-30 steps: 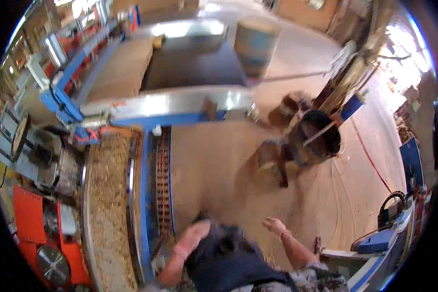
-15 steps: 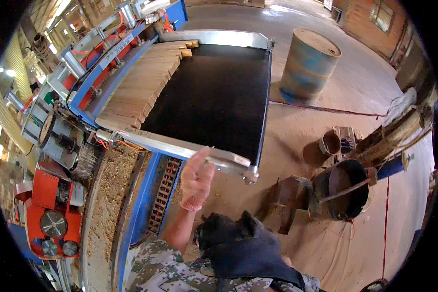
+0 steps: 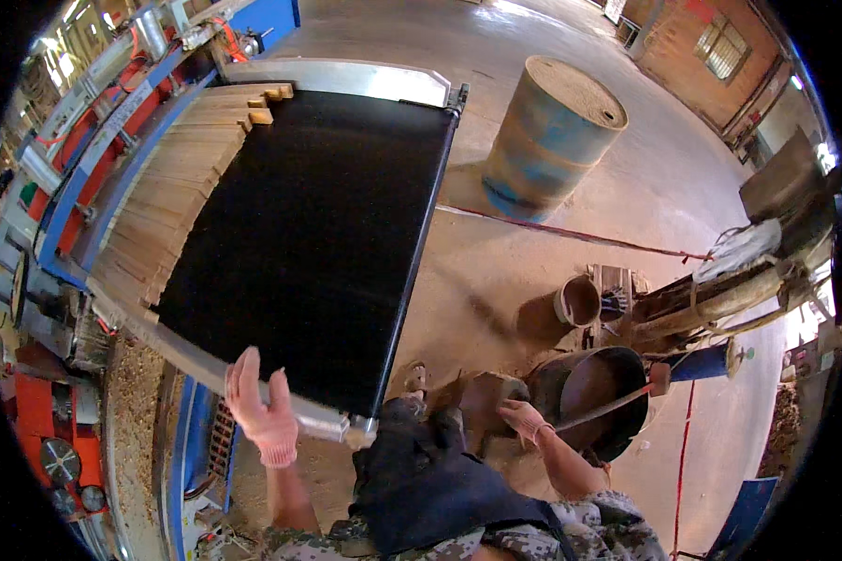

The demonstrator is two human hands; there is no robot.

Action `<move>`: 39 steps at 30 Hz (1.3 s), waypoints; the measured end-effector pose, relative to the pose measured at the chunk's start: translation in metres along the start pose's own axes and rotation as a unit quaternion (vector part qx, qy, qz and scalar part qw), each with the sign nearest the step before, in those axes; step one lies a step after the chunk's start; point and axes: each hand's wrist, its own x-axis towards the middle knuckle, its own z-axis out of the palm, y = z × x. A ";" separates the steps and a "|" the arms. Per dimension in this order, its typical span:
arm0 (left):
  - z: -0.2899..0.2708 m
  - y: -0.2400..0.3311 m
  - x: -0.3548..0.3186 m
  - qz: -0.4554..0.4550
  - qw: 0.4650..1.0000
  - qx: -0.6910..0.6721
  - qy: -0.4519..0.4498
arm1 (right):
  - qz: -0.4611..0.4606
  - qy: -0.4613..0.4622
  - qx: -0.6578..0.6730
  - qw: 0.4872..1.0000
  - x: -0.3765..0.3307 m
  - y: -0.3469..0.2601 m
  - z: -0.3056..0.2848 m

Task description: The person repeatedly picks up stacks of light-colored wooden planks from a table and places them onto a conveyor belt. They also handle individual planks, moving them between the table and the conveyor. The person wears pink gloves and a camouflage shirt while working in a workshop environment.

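My left hand [image 3: 260, 407], in a pale pink work glove, is at the near metal side rail [image 3: 316, 417] of a conveyor table, its fingers stretched up and the thumb apart. Nothing shows in it. The black belt [image 3: 299, 224] lies just beyond. A row of wooden strips [image 3: 164, 196] sits side by side on the belt's left part, their ends uneven. To the right, my gloved right hand [image 3: 526, 420] hangs low in front of me with loosely extended fingers and no visible object. It overlaps a brown block-like thing [image 3: 488, 400] beside a large dark bucket [image 3: 585, 374].
A stick [image 3: 603, 409] lies across the dark bucket. Behind it stand a smaller bucket [image 3: 578, 301] and wooden poles [image 3: 711, 304]. A rusty blue drum [image 3: 557, 136] stands beyond the belt. Machine frames with blue beams [image 3: 122, 168] and a sawdust-covered strip [image 3: 133, 411] are at left.
My view has swung right, so the conveyor appears farther left. My right hand has come into sight. My left hand remains by the rail, its thumb now spread from the fingers.
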 end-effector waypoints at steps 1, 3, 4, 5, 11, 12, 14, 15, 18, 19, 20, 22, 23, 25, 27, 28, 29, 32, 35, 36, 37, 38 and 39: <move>0.000 0.004 -0.005 -0.023 1.000 0.013 -0.004 | -0.018 -0.013 -0.086 0.996 0.017 -0.018 -0.014; -0.002 0.010 0.000 -0.044 0.999 0.016 -0.006 | -0.014 -0.034 -0.006 0.999 0.039 -0.050 -0.037; -0.003 0.015 -0.002 -0.058 0.998 0.014 -0.005 | 0.007 -0.052 0.107 0.993 0.047 -0.061 -0.050; 0.001 0.009 0.002 -0.067 0.997 0.018 -0.032 | 0.005 -0.060 0.159 0.985 0.062 -0.063 -0.065; 0.003 0.028 0.035 -0.228 0.956 0.118 -0.145 | -0.365 -0.135 -0.526 0.757 0.169 -0.029 -0.165; 0.003 0.029 0.041 -0.258 0.945 0.116 -0.165 | -0.302 -0.164 -0.540 0.768 0.191 -0.006 -0.186; 0.016 0.044 0.064 -0.341 0.930 0.064 -0.123 | -0.199 -0.221 -0.360 0.884 0.222 0.000 -0.210; 0.030 0.057 0.079 -0.370 0.922 0.038 -0.104 | -0.168 -0.226 -0.312 0.907 0.231 -0.005 -0.214; 0.070 0.082 0.100 -0.380 0.919 0.077 -0.069 | 0.003 -0.284 -0.132 0.950 0.264 -0.054 -0.267; 0.094 0.096 0.118 -0.383 0.918 0.075 -0.073 | 0.045 -0.305 -0.074 0.948 0.279 -0.055 -0.287; 0.123 0.108 0.135 -0.368 0.925 0.068 -0.068 | 0.078 -0.325 -0.021 0.942 0.297 -0.056 -0.312; 0.194 0.133 0.165 -0.338 0.937 0.060 -0.062 | 0.099 -0.308 0.009 0.946 0.328 -0.065 -0.353; 0.234 0.150 0.183 -0.340 0.936 0.059 -0.068 | 0.085 -0.273 -0.007 0.958 0.338 -0.076 -0.376; 0.310 0.176 0.209 -0.330 0.941 0.011 -0.081 | 0.065 -0.227 -0.013 0.972 0.364 -0.086 -0.421; 0.380 0.210 0.237 -0.330 0.935 -0.048 -0.120 | 0.019 -0.198 -0.038 0.979 0.404 -0.093 -0.475; 0.404 0.223 0.252 -0.343 0.927 -0.069 -0.135 | -0.019 -0.193 -0.077 0.978 0.428 -0.085 -0.503; 0.418 0.231 0.263 -0.351 0.923 -0.078 -0.139 | -0.080 -0.195 -0.130 0.969 0.451 -0.079 -0.528; 0.474 0.249 0.314 -0.349 0.919 -0.098 -0.155 | -0.317 -0.173 -0.250 0.898 0.540 -0.047 -0.574; 0.520 0.243 0.346 -0.364 0.918 -0.088 -0.133 | -0.277 -0.167 -0.169 0.931 0.589 -0.096 -0.581; 0.528 0.238 0.348 -0.376 0.917 -0.085 -0.104 | -0.232 -0.237 -0.175 0.927 0.601 -0.151 -0.573; 0.533 0.231 0.352 -0.388 0.915 -0.089 -0.068 | -0.188 -0.300 -0.192 0.915 0.611 -0.212 -0.570; 0.544 0.221 0.360 -0.392 0.914 -0.098 -0.027 | -0.339 -0.232 -0.598 0.688 0.623 -0.275 -0.563; 0.554 0.211 0.360 -0.400 0.909 -0.114 0.017 | -0.208 -0.249 -0.380 0.866 0.634 -0.306 -0.560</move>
